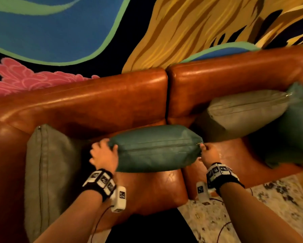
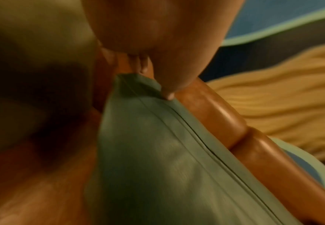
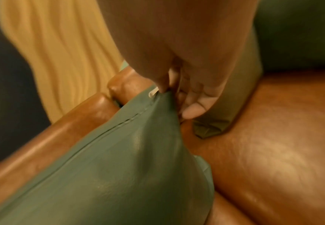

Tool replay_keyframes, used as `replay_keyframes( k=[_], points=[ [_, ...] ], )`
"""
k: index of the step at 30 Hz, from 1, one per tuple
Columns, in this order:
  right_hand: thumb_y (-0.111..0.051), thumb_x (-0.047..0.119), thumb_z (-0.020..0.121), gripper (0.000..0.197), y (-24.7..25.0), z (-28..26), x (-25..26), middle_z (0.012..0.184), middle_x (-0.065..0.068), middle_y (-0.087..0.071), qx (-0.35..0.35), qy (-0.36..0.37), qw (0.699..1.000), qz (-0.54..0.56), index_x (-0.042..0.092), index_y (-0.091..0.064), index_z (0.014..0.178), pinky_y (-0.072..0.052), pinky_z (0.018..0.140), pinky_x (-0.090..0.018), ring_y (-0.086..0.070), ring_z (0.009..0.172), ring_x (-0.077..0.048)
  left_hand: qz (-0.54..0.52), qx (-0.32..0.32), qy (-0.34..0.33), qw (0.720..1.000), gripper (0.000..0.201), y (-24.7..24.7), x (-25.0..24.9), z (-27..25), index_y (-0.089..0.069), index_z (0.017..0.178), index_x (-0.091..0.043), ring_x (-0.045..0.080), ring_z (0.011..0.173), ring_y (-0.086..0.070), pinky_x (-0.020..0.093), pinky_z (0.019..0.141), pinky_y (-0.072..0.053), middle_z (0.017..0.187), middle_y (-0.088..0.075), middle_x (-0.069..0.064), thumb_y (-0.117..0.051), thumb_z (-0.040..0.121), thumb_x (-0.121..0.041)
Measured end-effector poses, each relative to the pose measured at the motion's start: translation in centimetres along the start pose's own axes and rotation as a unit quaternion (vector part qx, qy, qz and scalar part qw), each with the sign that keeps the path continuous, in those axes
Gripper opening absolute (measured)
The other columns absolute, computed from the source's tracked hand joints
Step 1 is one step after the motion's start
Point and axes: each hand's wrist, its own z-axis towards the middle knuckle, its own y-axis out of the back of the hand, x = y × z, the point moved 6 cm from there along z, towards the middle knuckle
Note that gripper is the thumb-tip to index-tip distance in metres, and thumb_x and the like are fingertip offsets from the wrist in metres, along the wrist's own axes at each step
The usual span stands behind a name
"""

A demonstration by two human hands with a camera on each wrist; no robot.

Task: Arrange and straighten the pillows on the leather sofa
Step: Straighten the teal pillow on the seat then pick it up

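Observation:
A teal leather pillow (image 1: 156,148) stands on edge, zipper up, over the middle of the brown leather sofa (image 1: 98,102). My left hand (image 1: 104,153) grips its left corner, thumb pressed onto the teal pillow (image 2: 158,152) near the seam. My right hand (image 1: 208,152) pinches the teal pillow (image 3: 119,159) at its right corner by the zipper pull. A grey-green pillow (image 1: 47,172) leans at the sofa's left arm. Another grey-green pillow (image 1: 243,111) rests against the right backrest, with a second teal pillow (image 1: 294,127) beside it at the far right.
A bright painted mural (image 1: 77,28) covers the wall behind the sofa. A speckled pale rug (image 1: 234,216) lies on the floor in front, with thin cables trailing from the wrist cameras. Bare seat cushion (image 3: 264,152) shows right of the held pillow.

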Motion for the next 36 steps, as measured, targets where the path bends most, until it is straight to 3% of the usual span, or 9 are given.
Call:
replay_keyframes(
  k=[5, 10, 13, 17, 21, 27, 30, 32, 36],
  points=[
    [-0.054, 0.037, 0.099, 0.037, -0.5, -2.0, 3.8, 0.107, -0.018, -0.063, 0.015, 0.041, 0.999, -0.003, 0.003, -0.052, 0.114, -0.048, 0.088, -0.043, -0.061, 0.103, -0.033, -0.135, 0.129, 0.048, 0.981, 0.059, -1.1, 1.8, 1.7, -0.06, 0.11, 0.006, 0.045, 0.113, -0.06, 0.045, 0.093, -0.043, 0.116, -0.064, 0.03, -0.05, 0.098, -0.051],
    [-0.046, 0.048, 0.1, 0.048, 0.8, -4.5, 6.5, 0.096, -0.017, -0.067, -0.017, 0.128, 0.991, -0.025, 0.003, -0.061, 0.099, -0.044, 0.08, -0.041, -0.062, 0.1, -0.04, -0.274, 0.06, -0.026, 0.959, 0.049, 3.3, 1.1, 1.6, -0.07, 0.107, -0.004, 0.023, 0.1, -0.062, 0.03, 0.086, -0.039, 0.102, -0.069, 0.012, -0.041, 0.105, -0.043],
    [-0.034, 0.078, 0.085, 0.081, 1.7, -5.9, 6.5, 0.088, -0.017, -0.069, -0.036, 0.1, 0.994, 0.008, 0.004, -0.066, 0.088, -0.05, 0.083, -0.046, -0.063, 0.092, -0.039, -0.286, -0.036, 0.028, 0.957, 0.055, 6.0, 2.8, 2.3, -0.07, 0.096, 0.0, 0.032, 0.096, -0.064, 0.036, 0.084, -0.043, 0.098, -0.07, 0.021, -0.041, 0.104, -0.047],
    [-0.041, 0.057, 0.099, 0.059, 1.0, -7.1, 6.2, 0.092, -0.021, -0.069, -0.056, 0.089, 0.994, 0.015, 0.005, -0.069, 0.092, -0.049, 0.083, -0.042, -0.064, 0.093, -0.038, -0.298, -0.014, -0.026, 0.954, 0.054, 7.3, 0.2, 1.1, -0.07, 0.091, -0.004, 0.029, 0.091, -0.063, 0.038, 0.084, -0.046, 0.092, -0.071, 0.016, -0.041, 0.103, -0.048],
    [-0.039, 0.079, 0.083, 0.078, 2.8, -5.8, 3.5, 0.078, -0.021, -0.069, -0.063, 0.054, 0.997, 0.0, 0.007, -0.063, 0.069, -0.052, 0.079, -0.05, -0.065, 0.08, -0.039, -0.293, -0.043, -0.008, 0.955, 0.055, 8.4, 2.0, 1.5, -0.064, 0.076, -0.006, 0.034, 0.087, -0.065, 0.043, 0.082, -0.046, 0.082, -0.068, 0.018, -0.044, 0.102, -0.049],
    [-0.047, 0.056, 0.096, 0.052, 2.7, -3.1, 2.2, 0.105, -0.025, -0.065, -0.086, -0.014, 0.995, -0.046, 0.006, -0.061, 0.103, -0.049, 0.09, -0.051, -0.06, 0.099, -0.042, -0.33, 0.055, -0.083, 0.939, 0.049, 9.1, -2.1, -0.7, -0.061, 0.075, -0.008, 0.023, 0.064, -0.062, 0.038, 0.058, -0.051, 0.067, -0.065, 0.012, -0.062, 0.091, -0.055],
    [-0.074, 0.044, 0.082, 0.061, 2.6, -4.6, 4.7, 0.124, -0.022, -0.052, -0.066, 0.095, 0.984, -0.138, 0.018, -0.045, 0.129, -0.045, 0.097, -0.051, -0.052, 0.111, -0.041, -0.365, 0.104, -0.132, 0.916, 0.034, 10.5, -6.8, -4.2, -0.056, 0.076, -0.007, 0.005, 0.05, -0.051, 0.025, 0.04, -0.043, 0.057, -0.052, 0.0, -0.073, 0.089, -0.034],
    [-0.085, 0.052, 0.065, 0.081, 0.2, -8.0, 8.0, 0.116, -0.009, -0.05, 0.071, 0.226, 0.97, -0.06, 0.029, -0.045, 0.131, -0.048, 0.091, -0.041, -0.055, 0.104, -0.028, -0.387, 0.174, -0.162, 0.891, 0.028, 9.7, -10.6, -7.0, -0.052, 0.083, -0.008, 0.005, 0.046, -0.047, 0.03, 0.036, -0.048, 0.056, -0.043, -0.006, -0.075, 0.088, -0.023],
    [-0.082, 0.054, 0.059, 0.085, -4.1, -15.2, 11.7, 0.115, 0.006, -0.049, 0.21, 0.364, 0.907, -0.024, 0.027, -0.041, 0.128, -0.042, 0.093, -0.018, -0.052, 0.105, -0.003, -0.281, 0.189, -0.243, 0.909, 0.027, 5.5, -15.5, -10.5, -0.05, 0.088, -0.017, 0.011, 0.05, -0.046, 0.033, 0.051, -0.048, 0.063, -0.042, -0.007, -0.073, 0.087, -0.03]
  ],
)
